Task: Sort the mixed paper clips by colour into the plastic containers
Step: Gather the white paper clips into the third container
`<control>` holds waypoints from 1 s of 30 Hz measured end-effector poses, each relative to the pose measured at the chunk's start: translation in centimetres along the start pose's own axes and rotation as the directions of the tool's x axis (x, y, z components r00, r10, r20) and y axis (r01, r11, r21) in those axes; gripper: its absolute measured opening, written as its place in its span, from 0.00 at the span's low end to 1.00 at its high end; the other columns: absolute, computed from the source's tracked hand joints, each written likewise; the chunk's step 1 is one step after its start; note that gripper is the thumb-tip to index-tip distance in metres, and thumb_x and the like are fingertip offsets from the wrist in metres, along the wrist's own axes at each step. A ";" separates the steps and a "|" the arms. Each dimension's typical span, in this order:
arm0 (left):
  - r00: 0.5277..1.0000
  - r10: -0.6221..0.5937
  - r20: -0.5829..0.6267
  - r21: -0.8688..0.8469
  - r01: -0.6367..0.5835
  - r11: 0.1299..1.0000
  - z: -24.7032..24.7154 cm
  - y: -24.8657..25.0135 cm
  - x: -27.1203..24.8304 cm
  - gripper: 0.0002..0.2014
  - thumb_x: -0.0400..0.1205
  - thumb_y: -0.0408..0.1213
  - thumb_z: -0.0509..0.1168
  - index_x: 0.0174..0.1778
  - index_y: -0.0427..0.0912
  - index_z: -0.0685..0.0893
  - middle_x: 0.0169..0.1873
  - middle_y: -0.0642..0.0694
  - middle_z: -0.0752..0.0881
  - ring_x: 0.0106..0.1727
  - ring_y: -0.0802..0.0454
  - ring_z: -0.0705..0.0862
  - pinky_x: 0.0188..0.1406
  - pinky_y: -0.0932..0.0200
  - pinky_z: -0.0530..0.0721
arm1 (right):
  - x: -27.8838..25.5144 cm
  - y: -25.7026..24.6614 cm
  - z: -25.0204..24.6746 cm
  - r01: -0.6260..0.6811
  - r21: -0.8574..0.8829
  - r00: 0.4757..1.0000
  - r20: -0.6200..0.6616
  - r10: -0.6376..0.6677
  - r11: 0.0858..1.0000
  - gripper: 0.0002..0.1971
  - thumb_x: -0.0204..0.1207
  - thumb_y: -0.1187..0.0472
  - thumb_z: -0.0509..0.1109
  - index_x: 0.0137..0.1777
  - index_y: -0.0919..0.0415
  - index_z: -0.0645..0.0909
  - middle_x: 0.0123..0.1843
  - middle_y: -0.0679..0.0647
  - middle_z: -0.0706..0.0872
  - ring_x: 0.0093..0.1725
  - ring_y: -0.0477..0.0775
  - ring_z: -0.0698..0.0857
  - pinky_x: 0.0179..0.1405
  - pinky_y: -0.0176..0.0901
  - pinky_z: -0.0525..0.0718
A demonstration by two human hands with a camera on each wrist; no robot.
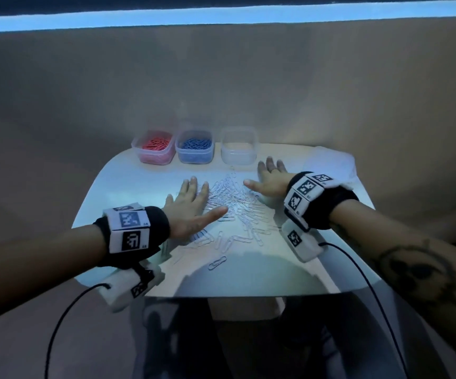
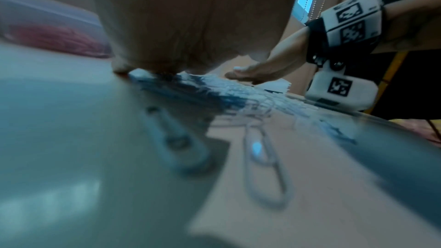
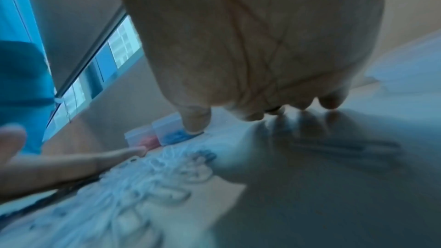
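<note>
With the left hand (image 1: 191,212) and right hand (image 1: 272,177) flat and spread either side of the white paper clips (image 1: 232,203), holding nothing, sweep inward gently so none skid off the table (image 1: 128,181) before filling the empty container (image 1: 238,149)

Your left hand (image 1: 191,212) and right hand (image 1: 272,179) both lie flat, palms down, fingers straight and spread, forearms reaching forward.

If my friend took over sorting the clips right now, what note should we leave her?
Left hand and right hand: both open, flat on the table, either side of the white clips, holding nothing.
Containers at the table's far edge: red tub holds red clips, blue tub holds blue clips, clear tub looks empty.
Done: red and blue sorted.
Left: move the white pile and the strays nearer you into the clear tub.
</note>
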State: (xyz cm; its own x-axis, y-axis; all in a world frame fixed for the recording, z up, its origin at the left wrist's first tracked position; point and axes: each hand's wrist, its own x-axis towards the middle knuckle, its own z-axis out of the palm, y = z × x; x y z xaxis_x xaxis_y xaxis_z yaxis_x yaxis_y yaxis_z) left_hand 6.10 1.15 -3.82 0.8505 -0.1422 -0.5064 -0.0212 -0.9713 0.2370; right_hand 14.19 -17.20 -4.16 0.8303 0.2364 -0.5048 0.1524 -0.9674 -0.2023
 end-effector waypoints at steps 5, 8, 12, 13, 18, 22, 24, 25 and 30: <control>0.997 0.083 0.007 -0.141 -0.081 0.987 -0.2 2.0 -0.1 0.37 0.83 0.60 0.42 0.82 0.44 0.37 0.81 0.44 0.34 0.82 0.50 0.34 0.79 0.42 0.40 | -2.4 -2.0 0.9 0.113 -0.143 0.992 0.077 -0.103 0.983 0.40 0.79 0.36 0.47 0.82 0.62 0.42 0.84 0.62 0.38 0.83 0.63 0.41 0.81 0.61 0.45; 0.996 0.062 -0.066 -0.129 -0.070 0.989 -0.8 1.3 -0.8 0.43 0.80 0.67 0.45 0.83 0.43 0.40 0.82 0.43 0.38 0.83 0.50 0.39 0.80 0.44 0.44 | -2.0 -4.0 -0.4 0.181 -0.164 0.982 0.086 -0.169 0.970 0.36 0.80 0.38 0.52 0.78 0.65 0.58 0.81 0.64 0.57 0.80 0.63 0.60 0.77 0.58 0.61; 0.951 -0.021 -0.307 0.022 0.029 0.999 -1.5 -1.2 -3.2 0.45 0.71 0.70 0.60 0.77 0.43 0.62 0.70 0.39 0.68 0.70 0.44 0.71 0.66 0.50 0.73 | 0.3 -6.1 -0.3 0.181 -0.197 0.983 0.005 -0.184 0.963 0.32 0.81 0.41 0.53 0.76 0.65 0.62 0.78 0.64 0.64 0.77 0.63 0.65 0.75 0.56 0.64; 0.945 -0.042 -0.324 0.039 0.058 0.998 -1.4 -1.9 -3.8 0.41 0.72 0.67 0.64 0.72 0.43 0.65 0.64 0.41 0.72 0.62 0.44 0.76 0.59 0.52 0.76 | 0.5 -6.1 0.1 0.186 -0.192 0.982 -0.005 -0.190 0.964 0.32 0.81 0.41 0.52 0.76 0.65 0.61 0.79 0.64 0.61 0.78 0.63 0.62 0.75 0.57 0.62; 0.990 -0.105 -0.096 -0.095 0.096 0.991 0.0 -3.8 -5.0 0.29 0.70 0.53 0.74 0.56 0.44 0.66 0.36 0.49 0.76 0.35 0.55 0.74 0.33 0.59 0.70 | -1.8 -5.2 1.3 0.292 -0.098 0.952 0.124 -0.279 0.952 0.33 0.83 0.41 0.47 0.77 0.66 0.59 0.82 0.64 0.54 0.81 0.60 0.55 0.80 0.60 0.56; 0.988 0.000 -0.151 -0.175 -0.027 0.984 0.8 -2.9 -4.0 0.29 0.70 0.43 0.77 0.63 0.40 0.73 0.35 0.50 0.76 0.38 0.52 0.75 0.39 0.61 0.71 | -5.1 -2.8 0.2 0.315 0.128 0.944 0.058 -0.324 0.940 0.32 0.84 0.45 0.47 0.82 0.62 0.48 0.84 0.58 0.45 0.84 0.54 0.46 0.81 0.50 0.46; 0.986 0.010 -0.164 -0.213 -0.046 0.976 0.8 -2.3 -3.3 0.28 0.71 0.41 0.76 0.63 0.39 0.74 0.35 0.51 0.76 0.39 0.51 0.76 0.40 0.62 0.72 | -5.8 -0.8 -0.6 0.256 0.260 0.965 -0.128 -0.230 0.931 0.30 0.84 0.47 0.49 0.82 0.60 0.51 0.84 0.56 0.50 0.83 0.52 0.51 0.80 0.46 0.50; 0.984 0.015 -0.175 -0.220 -0.054 0.974 0.8 -1.9 -3.0 0.27 0.72 0.40 0.76 0.63 0.38 0.74 0.34 0.52 0.75 0.38 0.51 0.76 0.38 0.62 0.72 | -6.1 0.3 -0.7 0.212 0.318 0.967 -0.203 -0.152 0.924 0.28 0.85 0.49 0.51 0.81 0.61 0.55 0.83 0.57 0.56 0.82 0.54 0.56 0.79 0.47 0.54; 0.966 0.022 -0.258 -0.268 -0.093 0.959 -0.2 -1.0 -2.3 0.30 0.67 0.47 0.78 0.58 0.41 0.73 0.35 0.50 0.77 0.35 0.55 0.74 0.33 0.67 0.71 | -7.3 4.6 1.5 -0.067 0.527 0.969 -0.170 0.182 0.847 0.23 0.84 0.50 0.53 0.71 0.65 0.68 0.65 0.64 0.76 0.54 0.63 0.81 0.45 0.46 0.78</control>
State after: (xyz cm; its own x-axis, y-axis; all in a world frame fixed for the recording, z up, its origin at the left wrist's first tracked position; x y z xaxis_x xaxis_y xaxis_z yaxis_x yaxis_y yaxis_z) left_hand 4.25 2.51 -2.71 0.9567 -0.1090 -0.2700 0.0414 -0.8670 0.4966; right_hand 8.03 -23.24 -2.62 0.9228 0.0373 -0.3834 -0.2091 -0.7875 -0.5798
